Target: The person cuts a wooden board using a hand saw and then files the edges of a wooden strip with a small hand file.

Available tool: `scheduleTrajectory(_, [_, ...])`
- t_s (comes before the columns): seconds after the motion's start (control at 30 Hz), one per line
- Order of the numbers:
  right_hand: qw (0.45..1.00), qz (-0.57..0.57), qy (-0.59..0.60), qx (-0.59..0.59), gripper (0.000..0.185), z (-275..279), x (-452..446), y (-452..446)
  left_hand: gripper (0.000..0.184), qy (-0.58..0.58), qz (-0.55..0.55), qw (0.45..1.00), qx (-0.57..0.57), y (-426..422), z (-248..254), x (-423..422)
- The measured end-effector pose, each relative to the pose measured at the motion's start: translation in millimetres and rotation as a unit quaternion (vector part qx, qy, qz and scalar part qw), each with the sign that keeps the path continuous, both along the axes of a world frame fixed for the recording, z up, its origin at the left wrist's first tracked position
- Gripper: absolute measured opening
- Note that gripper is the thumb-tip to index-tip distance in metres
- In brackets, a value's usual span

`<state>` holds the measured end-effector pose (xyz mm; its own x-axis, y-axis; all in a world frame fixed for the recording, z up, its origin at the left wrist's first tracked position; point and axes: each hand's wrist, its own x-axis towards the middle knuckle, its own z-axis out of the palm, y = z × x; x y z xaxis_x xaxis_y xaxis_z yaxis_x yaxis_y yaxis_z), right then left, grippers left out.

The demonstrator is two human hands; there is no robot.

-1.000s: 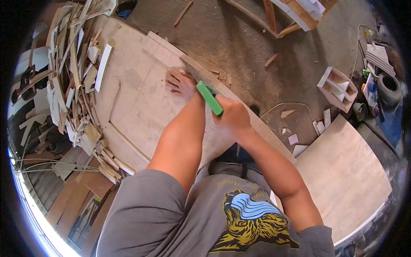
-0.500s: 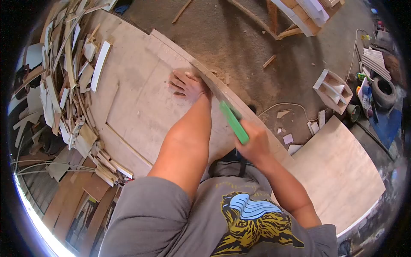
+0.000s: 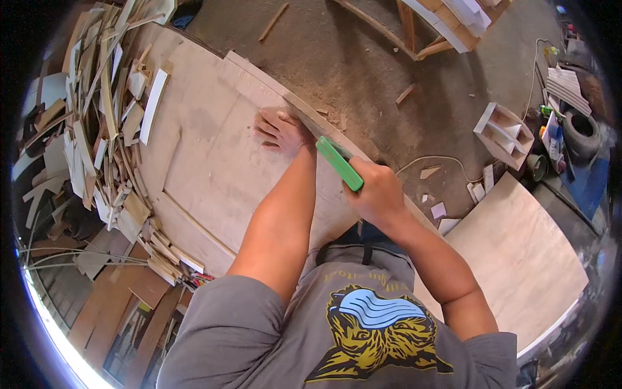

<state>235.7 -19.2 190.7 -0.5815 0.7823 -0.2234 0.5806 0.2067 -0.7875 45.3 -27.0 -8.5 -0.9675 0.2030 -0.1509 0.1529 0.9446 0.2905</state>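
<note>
My left hand (image 3: 282, 131) lies flat on the wooden board (image 3: 214, 136), fingers spread, close to its long far edge. With my right hand (image 3: 379, 194) I grip the green handle of a handsaw (image 3: 338, 163). Its narrow blade is seen nearly edge-on and runs forward along a wood strip (image 3: 272, 84) at the board's edge, just right of my left hand. How deep the teeth sit in the wood cannot be made out.
Piled wood offcuts (image 3: 107, 129) crowd the left side. A pale plywood sheet (image 3: 518, 259) is at the right. Beyond the board, sawdust and scraps lie on the floor (image 3: 363, 84), with a small wooden box (image 3: 504, 136) and a tyre (image 3: 581, 134) farther right.
My right hand and the handsaw have moved forward and left along the board edge, nearer to my left hand. My left hand stays pressed on the board.
</note>
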Motion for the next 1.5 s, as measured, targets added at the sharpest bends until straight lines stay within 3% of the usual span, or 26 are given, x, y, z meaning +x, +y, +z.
scheduleTrajectory(0.47, [1.000,0.010,0.018,-0.005,0.025,0,2,-23,0.063,0.022,-0.022,0.997,-0.073,-15,-34,-16])
scheduleTrajectory(0.6, [1.000,0.017,0.005,0.004,0.023,8,1,-3,0.064,0.024,-0.016,0.999,-0.045,-10,-23,-8])
scheduleTrajectory(0.9, [1.000,0.009,0.016,0.008,0.022,-2,-4,0,0.063,-0.012,-0.002,0.993,-0.120,11,7,-3])
scheduleTrajectory(1.07, [1.000,0.007,0.017,-0.001,0.024,-1,-4,-5,0.062,0.020,-0.015,0.997,-0.068,-3,-14,-7])
scheduleTrajectory(1.2, [1.000,0.020,0.008,-0.012,0.024,0,-4,-7,0.061,0.010,0.007,0.999,-0.032,3,-1,-4])
scheduleTrajectory(1.5, [1.000,0.010,-0.020,-0.015,0.030,12,3,-5,0.060,0.029,0.017,0.998,-0.050,3,-11,-3])
